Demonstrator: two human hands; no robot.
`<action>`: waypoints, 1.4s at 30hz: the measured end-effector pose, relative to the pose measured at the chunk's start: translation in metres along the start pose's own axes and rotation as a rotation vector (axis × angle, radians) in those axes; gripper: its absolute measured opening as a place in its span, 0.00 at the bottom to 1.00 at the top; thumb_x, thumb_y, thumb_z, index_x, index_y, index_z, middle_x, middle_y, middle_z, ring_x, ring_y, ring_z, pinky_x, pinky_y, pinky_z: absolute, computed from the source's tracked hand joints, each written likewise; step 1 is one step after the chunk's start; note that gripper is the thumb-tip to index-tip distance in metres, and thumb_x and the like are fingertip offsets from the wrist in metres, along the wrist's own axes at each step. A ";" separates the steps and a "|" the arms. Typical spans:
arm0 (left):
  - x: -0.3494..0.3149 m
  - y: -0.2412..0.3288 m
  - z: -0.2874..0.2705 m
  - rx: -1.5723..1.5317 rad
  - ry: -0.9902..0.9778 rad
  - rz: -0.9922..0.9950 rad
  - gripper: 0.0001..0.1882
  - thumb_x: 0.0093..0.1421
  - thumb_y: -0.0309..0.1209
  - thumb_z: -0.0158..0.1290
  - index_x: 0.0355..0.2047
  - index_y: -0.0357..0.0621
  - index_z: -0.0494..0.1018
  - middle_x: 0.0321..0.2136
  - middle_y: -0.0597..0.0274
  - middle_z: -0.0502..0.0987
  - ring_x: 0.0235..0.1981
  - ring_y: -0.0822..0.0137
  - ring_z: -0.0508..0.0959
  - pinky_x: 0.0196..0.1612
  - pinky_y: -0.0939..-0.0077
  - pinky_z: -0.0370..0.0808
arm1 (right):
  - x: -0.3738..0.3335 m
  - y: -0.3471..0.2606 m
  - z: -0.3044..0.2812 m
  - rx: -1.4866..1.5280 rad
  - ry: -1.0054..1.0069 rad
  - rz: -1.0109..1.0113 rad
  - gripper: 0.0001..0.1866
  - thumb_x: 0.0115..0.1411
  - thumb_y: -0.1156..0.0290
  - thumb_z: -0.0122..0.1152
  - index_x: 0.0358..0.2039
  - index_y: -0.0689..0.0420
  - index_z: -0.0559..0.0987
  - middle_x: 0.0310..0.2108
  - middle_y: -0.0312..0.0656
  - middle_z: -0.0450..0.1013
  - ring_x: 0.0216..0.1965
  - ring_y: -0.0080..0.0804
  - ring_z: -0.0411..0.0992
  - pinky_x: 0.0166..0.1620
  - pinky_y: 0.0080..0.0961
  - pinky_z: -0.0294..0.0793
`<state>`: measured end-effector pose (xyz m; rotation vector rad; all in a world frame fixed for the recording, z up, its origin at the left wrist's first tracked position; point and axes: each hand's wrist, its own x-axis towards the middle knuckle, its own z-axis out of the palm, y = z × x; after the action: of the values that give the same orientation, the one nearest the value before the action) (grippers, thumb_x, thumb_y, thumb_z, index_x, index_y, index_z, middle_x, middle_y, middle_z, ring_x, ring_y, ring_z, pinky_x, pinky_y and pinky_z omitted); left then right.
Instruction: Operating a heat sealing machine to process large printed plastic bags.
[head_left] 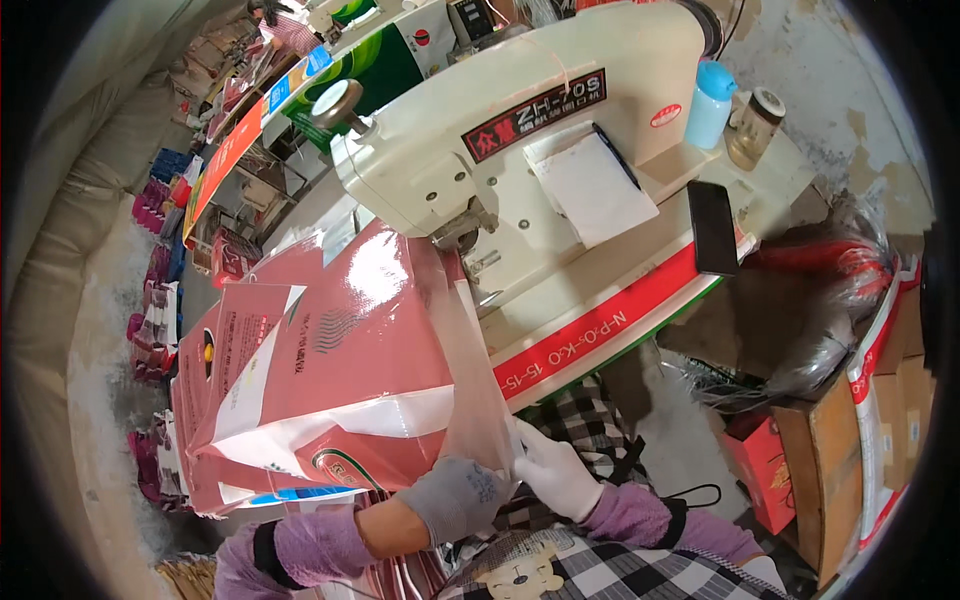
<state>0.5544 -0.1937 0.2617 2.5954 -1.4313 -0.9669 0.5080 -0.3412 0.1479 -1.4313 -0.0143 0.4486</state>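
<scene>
A pink and white printed sack (370,330) lies in front of me, glossy, with a strip of translucent film (470,390) along its right edge. The strip runs up toward the needle area of a large cream sewing machine (420,170). My left hand (462,497), in a grey glove, is closed on the sack's near right corner; its fingertips are partly hidden. Close beside it, my right hand (553,472), in a white glove, pinches the lower end of the film edge.
A notepad (592,185) with a pen rests on the machine bed, near a black phone (711,228). Behind stand a light blue bottle (711,105) and a lidded jar (756,128). Cardboard boxes (820,480) are at right. Folded sacks (155,330) line the left wall; a person (285,28) is far off.
</scene>
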 end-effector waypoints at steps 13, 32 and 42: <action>0.026 -0.039 -0.154 0.342 -0.701 0.140 0.10 0.51 0.33 0.58 0.34 0.44 0.80 0.28 0.58 0.81 0.30 0.54 0.82 0.43 0.58 0.74 | 0.089 -0.030 -0.013 -0.837 0.167 -0.145 0.38 0.53 0.68 0.57 0.66 0.53 0.60 0.18 0.50 0.73 0.20 0.47 0.74 0.24 0.42 0.72; 0.037 0.029 0.008 0.040 -0.037 0.252 0.03 0.47 0.28 0.54 0.20 0.50 0.77 0.19 0.63 0.78 0.24 0.62 0.78 0.27 0.64 0.72 | 0.113 -0.010 0.024 -1.148 0.263 -0.058 0.39 0.56 0.69 0.51 0.68 0.57 0.51 0.15 0.45 0.73 0.17 0.43 0.75 0.17 0.43 0.71; 0.017 -0.014 -0.041 -0.057 -0.164 0.128 0.11 0.55 0.37 0.54 0.32 0.45 0.77 0.21 0.63 0.78 0.25 0.66 0.78 0.31 0.67 0.72 | 0.223 -0.003 0.016 -1.178 0.169 -0.091 0.27 0.56 0.66 0.54 0.57 0.58 0.66 0.23 0.45 0.78 0.26 0.43 0.78 0.28 0.37 0.75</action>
<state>0.5933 -0.2095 0.2819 2.3997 -1.5593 -1.2067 0.7093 -0.2576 0.0963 -2.6080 -0.2394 0.2229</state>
